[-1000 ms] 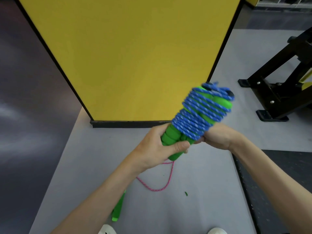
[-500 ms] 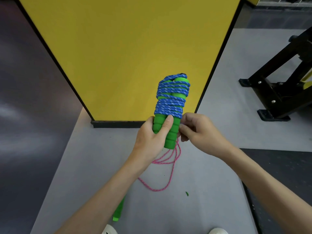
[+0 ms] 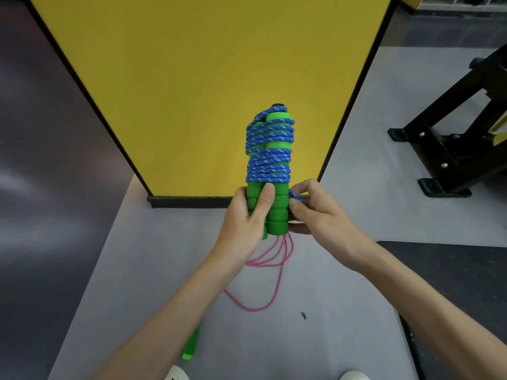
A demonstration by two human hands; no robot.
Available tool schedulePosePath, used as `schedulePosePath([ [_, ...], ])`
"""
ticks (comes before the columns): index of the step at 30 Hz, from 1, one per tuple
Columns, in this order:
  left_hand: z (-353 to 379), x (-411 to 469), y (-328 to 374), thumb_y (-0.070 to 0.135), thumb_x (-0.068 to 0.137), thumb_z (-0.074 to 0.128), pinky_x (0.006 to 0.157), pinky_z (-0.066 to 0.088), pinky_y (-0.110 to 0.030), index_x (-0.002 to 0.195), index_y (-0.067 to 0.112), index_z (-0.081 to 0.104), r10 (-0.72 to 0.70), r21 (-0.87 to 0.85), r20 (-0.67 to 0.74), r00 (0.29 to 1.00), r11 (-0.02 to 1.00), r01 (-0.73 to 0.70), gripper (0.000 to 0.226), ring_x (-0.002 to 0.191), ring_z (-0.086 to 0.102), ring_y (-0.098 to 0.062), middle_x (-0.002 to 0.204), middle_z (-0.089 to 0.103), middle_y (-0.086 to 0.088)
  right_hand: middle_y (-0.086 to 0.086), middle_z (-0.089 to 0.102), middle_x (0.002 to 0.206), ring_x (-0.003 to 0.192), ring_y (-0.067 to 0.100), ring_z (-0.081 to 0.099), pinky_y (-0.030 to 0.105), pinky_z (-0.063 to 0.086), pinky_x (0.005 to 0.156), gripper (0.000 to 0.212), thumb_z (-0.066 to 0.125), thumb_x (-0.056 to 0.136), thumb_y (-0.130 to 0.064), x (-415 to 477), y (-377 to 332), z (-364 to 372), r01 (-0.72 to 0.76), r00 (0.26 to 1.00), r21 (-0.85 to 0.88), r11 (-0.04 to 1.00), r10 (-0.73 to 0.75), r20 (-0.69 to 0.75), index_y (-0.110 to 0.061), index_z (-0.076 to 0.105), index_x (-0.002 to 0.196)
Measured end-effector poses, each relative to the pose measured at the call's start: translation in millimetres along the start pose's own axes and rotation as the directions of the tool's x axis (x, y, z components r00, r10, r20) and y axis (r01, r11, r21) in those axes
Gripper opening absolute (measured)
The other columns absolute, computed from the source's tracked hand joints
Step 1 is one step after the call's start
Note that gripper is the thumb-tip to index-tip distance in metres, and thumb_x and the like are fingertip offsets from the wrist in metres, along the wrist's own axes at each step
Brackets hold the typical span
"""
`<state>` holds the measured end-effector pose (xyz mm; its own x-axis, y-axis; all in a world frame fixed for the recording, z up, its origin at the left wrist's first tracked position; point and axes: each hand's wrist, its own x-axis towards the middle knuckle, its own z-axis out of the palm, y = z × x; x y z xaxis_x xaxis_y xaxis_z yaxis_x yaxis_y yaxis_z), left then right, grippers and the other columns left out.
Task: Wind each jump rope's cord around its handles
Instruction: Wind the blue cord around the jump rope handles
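Two green foam handles (image 3: 275, 212) stand upright side by side in front of me, their upper halves bound with many turns of blue cord (image 3: 269, 157). My left hand (image 3: 245, 223) grips the lower part of the handles, thumb up the front. My right hand (image 3: 315, 212) pinches the loose blue cord end against the right side of the handles. A second rope lies on the floor below: its pink cord (image 3: 270, 272) in loose loops, and one green handle (image 3: 192, 344) partly hidden by my left forearm.
A tall yellow panel (image 3: 205, 78) with a black base stands just behind the hands. A black metal frame (image 3: 452, 138) stands at the right. A dark mat (image 3: 461, 283) lies at the lower right. White shoe tips (image 3: 175, 375) show at the bottom edge.
The wound handles swung from tilted right to upright. My right hand came from behind the bundle to its right side and now pinches the cord end.
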<state>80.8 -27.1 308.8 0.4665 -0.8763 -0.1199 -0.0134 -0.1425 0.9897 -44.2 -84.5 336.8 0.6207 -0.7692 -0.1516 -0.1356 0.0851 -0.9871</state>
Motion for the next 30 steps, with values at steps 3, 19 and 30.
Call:
schedulePosePath([
  [3, 2, 0, 1, 0.069, 0.080, 0.050, 0.081, 0.056, -0.040, 0.107, 0.019, 0.060, 0.017, -0.030, -0.031, 0.999, 0.999, -0.018, 0.058, 0.095, 0.068, -0.018, 0.101, 0.071, -0.001, 0.010, 0.060, 0.090, 0.081, 0.012, 0.062, 0.020, 0.055, 0.073, 0.004, 0.041, 0.100, -0.012, 1, 2, 2, 0.003, 1.000, 0.028, 1.000, -0.003, 0.002, -0.011, 0.043, 0.096],
  [19, 1, 0, 9, 0.055, 0.082, 0.050, 0.078, 0.058, -0.039, 0.100, 0.001, 0.065, -0.112, -0.319, 0.059, 0.992, 0.940, 0.125, 0.060, 0.083, 0.070, -0.026, 0.084, 0.071, -0.013, 0.001, 0.062, 0.075, 0.070, 0.012, 0.056, 0.031, 0.048, 0.066, 0.053, 0.078, 0.063, -0.046, 3, 11, 4, 0.094, 0.995, -0.171, 0.981, -0.086, 0.052, -0.003, 0.061, 0.089],
  [30, -3, -5, 19, 0.047, 0.085, 0.052, 0.059, 0.055, -0.028, 0.112, 0.005, 0.060, -0.144, -0.464, 0.166, 0.975, 0.861, 0.206, 0.051, 0.071, 0.066, -0.018, 0.082, 0.065, -0.008, 0.018, 0.070, 0.089, 0.085, 0.044, 0.061, 0.059, 0.051, 0.075, 0.072, 0.073, 0.057, -0.072, 1, 15, 8, 0.064, 0.997, -0.206, 0.977, -0.051, 0.065, -0.008, 0.066, 0.091],
])
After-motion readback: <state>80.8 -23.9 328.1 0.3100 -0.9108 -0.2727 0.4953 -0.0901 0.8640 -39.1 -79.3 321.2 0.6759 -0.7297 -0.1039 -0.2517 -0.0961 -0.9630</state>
